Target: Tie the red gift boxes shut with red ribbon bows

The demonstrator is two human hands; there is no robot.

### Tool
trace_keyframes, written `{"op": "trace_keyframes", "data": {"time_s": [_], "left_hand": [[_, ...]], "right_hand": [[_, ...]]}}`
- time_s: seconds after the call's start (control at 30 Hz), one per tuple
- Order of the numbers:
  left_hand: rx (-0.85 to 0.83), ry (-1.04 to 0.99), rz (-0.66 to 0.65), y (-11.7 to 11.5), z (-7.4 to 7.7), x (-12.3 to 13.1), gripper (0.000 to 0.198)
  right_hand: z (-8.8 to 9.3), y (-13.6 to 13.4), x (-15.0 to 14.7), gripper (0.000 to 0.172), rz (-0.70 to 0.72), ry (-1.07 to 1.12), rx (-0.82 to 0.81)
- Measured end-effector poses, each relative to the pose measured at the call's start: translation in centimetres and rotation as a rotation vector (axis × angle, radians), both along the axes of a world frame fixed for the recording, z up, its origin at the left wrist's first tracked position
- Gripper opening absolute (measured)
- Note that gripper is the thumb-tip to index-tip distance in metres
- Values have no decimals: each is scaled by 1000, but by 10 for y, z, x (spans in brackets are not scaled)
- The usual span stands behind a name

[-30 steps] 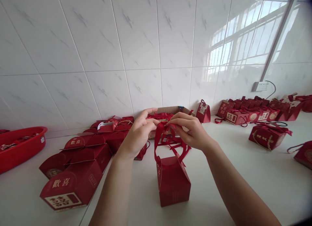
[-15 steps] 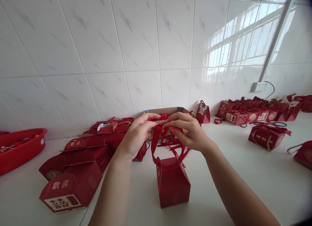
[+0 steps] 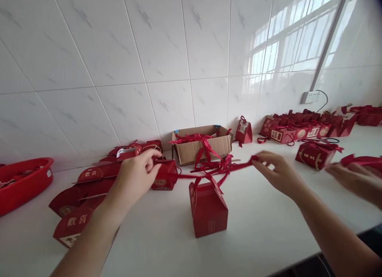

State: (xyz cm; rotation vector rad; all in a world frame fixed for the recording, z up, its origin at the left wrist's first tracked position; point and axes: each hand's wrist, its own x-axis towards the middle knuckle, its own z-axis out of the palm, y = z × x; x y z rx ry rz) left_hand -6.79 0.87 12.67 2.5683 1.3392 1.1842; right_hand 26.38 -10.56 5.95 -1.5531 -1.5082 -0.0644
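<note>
A small red gift box (image 3: 208,207) stands on the white counter (image 3: 167,237) in front of me, its top flaps closed. A red ribbon (image 3: 238,165) is stretched taut sideways just above its top. My left hand (image 3: 135,173) pinches the ribbon's left end, close to a small red box (image 3: 163,177). Out to the right, the fingers of my right hand (image 3: 276,173) are closed on the other end. Both hands are well apart, one on each side of the box.
An open cardboard box (image 3: 191,149) of loose red ribbons sits against the tiled wall. Flat red boxes (image 3: 89,185) pile up at left beside a red basin (image 3: 24,181). Tied boxes (image 3: 314,155) line the right. Another person's hand (image 3: 355,179) reaches in at far right.
My hands were together above the box working the ribbon; they have now pulled apart sideways, drawing the ribbon tight. The view has shifted, and another person's hand has appeared at right.
</note>
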Motion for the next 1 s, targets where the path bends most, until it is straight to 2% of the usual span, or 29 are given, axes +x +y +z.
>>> {"op": "trace_keyframes", "data": {"time_s": [0.1, 0.17, 0.23, 0.3, 0.37, 0.43, 0.47, 0.6, 0.67, 0.73, 0.8, 0.87, 0.93, 1.0], "left_hand": [[-200, 135, 75, 4, -44, -39, 22], [-286, 228, 87, 0, -76, -54, 29], [-299, 358, 100, -9, -101, -57, 38], [-255, 471, 81, -17, -114, -52, 41], [-213, 446, 25, -21, -117, -42, 37], [-263, 274, -58, -23, -112, -30, 26], [-334, 157, -93, -24, -109, -23, 22], [-719, -239, -203, -34, -103, 9, 29], [-909, -358, -254, -40, -108, 21, 37], [-1126, -455, -254, -43, -117, 26, 48], [-1315, -481, -224, -44, -125, 23, 52], [-1420, -412, -220, -42, -129, 15, 41], [-1468, -295, -258, -40, -126, 7, 23], [-1519, -201, -326, -40, -120, 0, 17]], "right_hand": [[-52, -22, 30, 29, -208, -90, -202], [-82, -29, 41, 30, -147, -101, -360], [-101, -30, 42, 31, -120, -111, -430], [-106, -28, 37, 27, -138, -112, -415], [-99, -22, 27, 26, -188, -94, -322], [-85, -15, 11, 35, -183, -36, -218], [-78, -11, 1, 38, -129, 12, -195], [-61, 7, -43, 36, 328, 208, -241], [-62, 13, -59, 39, 517, 351, -335], [-67, 15, -68, 42, 649, 560, -463], [-72, 13, -69, 39, 733, 765, -549], [-74, 8, -64, 35, 794, 893, -570], [-71, 3, -57, 33, 822, 882, -565], [-62, -3, -52, 40, 799, 693, -516]]}}
